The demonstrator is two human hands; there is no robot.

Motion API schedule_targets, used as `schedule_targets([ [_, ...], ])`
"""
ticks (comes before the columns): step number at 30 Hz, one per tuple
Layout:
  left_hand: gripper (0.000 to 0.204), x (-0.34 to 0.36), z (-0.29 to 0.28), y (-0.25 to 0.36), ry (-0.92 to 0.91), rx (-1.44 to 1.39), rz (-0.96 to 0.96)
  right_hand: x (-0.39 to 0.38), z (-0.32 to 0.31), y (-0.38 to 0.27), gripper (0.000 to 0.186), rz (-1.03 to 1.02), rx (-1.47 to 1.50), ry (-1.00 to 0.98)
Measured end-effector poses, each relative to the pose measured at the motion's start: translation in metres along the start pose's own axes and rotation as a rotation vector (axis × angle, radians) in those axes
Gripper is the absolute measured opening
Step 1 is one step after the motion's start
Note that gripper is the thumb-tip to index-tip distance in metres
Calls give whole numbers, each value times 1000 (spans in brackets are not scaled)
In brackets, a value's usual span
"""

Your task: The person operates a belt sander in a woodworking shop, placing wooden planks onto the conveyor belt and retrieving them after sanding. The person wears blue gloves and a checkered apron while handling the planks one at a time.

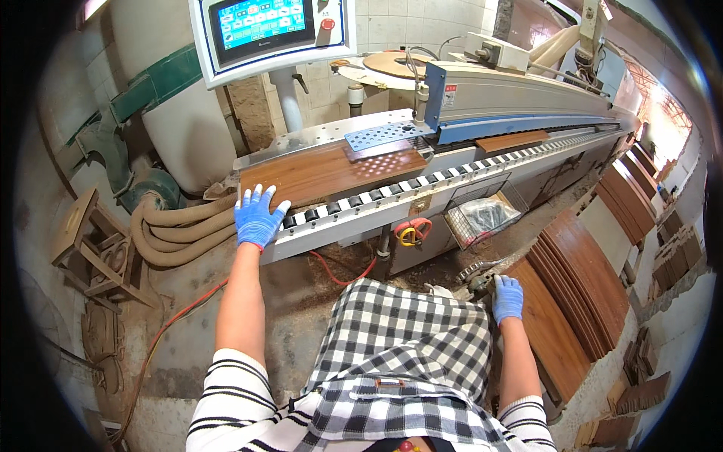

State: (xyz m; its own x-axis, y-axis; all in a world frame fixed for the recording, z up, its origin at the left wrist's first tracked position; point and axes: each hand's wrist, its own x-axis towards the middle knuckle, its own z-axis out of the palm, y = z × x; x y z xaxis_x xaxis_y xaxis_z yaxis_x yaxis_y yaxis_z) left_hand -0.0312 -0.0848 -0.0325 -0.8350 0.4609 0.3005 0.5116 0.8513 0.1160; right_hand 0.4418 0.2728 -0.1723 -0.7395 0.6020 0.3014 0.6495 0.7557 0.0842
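My left hand (pixel 259 216), in a blue and white glove, lies flat with fingers spread on the near left end of a brown wooden board (pixel 324 175). That board rests on the bed of a long edge-banding machine (pixel 520 105), its far end under a perforated blue plate (pixel 384 135). My right hand (pixel 509 298), gloved in blue, is down at the right, its fingers bent over the left edge of a wooden board (pixel 548 331) on a low stack. Part of its grip is hidden. More brown boards (pixel 584 279) lie stacked beside that one.
A roller track (pixel 399 188) runs along the machine's front. Above it stands a control screen (pixel 263 26). Below hang a wire basket (pixel 486 215) and yellow-handled scissors (pixel 410 235). Hoses (pixel 184 230), a wooden stool (pixel 94 245) and a red cable (pixel 181 313) are at the left.
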Motion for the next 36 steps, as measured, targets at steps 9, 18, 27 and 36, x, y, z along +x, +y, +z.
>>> schedule_targets([
  [9,63,0,0,2,19,-6,-3,-49,-14,-46,35,-28,31,43],
  [18,64,1,3,2,22,-5,9,-149,1,-34,46,1004,2535,127],
  [27,64,2,1,2,5,9,8,-188,23,28,51,1624,2229,593],
  [36,64,1,5,-22,17,-81,93,-177,-22,-36,42,1637,2282,418],
])
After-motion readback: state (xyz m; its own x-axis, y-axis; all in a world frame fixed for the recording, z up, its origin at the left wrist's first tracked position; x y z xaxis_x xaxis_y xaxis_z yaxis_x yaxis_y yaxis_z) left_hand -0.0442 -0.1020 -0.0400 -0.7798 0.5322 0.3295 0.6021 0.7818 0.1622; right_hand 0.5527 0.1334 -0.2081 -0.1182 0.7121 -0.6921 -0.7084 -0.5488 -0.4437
